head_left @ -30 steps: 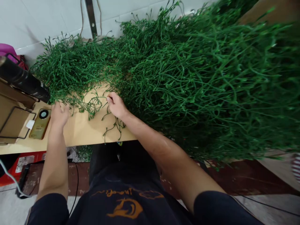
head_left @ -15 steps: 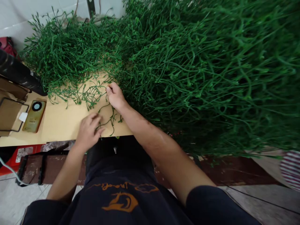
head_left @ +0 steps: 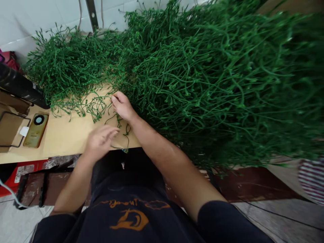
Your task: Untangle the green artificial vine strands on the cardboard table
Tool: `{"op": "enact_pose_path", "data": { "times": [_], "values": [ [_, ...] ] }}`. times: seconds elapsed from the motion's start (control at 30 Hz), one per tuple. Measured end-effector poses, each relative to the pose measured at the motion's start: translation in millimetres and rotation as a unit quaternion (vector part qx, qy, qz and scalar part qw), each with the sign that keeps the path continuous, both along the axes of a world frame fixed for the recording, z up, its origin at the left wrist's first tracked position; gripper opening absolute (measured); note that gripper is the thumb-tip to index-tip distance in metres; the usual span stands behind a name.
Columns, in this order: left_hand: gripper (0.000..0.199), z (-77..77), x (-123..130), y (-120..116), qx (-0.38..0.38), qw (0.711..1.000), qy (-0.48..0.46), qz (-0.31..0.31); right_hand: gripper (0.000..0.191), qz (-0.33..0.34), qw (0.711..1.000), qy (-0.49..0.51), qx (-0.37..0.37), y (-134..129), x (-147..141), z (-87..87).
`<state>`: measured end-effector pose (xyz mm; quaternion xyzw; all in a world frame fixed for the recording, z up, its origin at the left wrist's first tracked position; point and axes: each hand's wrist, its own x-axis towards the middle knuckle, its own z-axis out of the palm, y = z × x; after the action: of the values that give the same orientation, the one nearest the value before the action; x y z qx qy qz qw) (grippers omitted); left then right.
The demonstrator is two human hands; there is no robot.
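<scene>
Thin green branched stems (head_left: 96, 107) lie on the tan tabletop (head_left: 68, 133). My right hand (head_left: 121, 105) is above them, its thumb and fingers pinched on a green stem near the edge of the big pile. Nearer the table's front edge is my left hand (head_left: 101, 140), blurred, with its fingers drawn together; whether anything is between them is too blurred to tell. A few loose stems (head_left: 127, 130) lie between and below the two hands, some reaching the table edge.
A large heap of green stems (head_left: 182, 77) covers the back and right. At the left are a phone (head_left: 36, 130), a black cylinder (head_left: 22, 84) and an open cardboard box (head_left: 10, 126). A brown bench (head_left: 248, 184) stands below; striped cloth (head_left: 312, 180) shows at right.
My left hand has moved slightly right and its fingers have come together. My right hand has shifted a little left. The loose stems beneath the hands have changed position.
</scene>
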<state>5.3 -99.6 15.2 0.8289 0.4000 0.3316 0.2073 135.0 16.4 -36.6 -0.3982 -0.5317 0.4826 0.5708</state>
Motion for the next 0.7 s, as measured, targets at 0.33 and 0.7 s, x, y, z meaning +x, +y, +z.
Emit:
{"op": "enact_pose_path", "data": {
  "times": [0.33,0.7],
  "values": [
    [0.033,12.7,-31,82,-0.216,0.939,-0.186,0.192,0.022,-0.035,0.997,-0.011,0.064,-11,1,13.1],
    [0.029,21.4,-22,111,-0.333,0.877,-0.323,0.125,0.013,0.097,0.942,-0.235,0.219,-45,-17,19.4]
  ]
}}
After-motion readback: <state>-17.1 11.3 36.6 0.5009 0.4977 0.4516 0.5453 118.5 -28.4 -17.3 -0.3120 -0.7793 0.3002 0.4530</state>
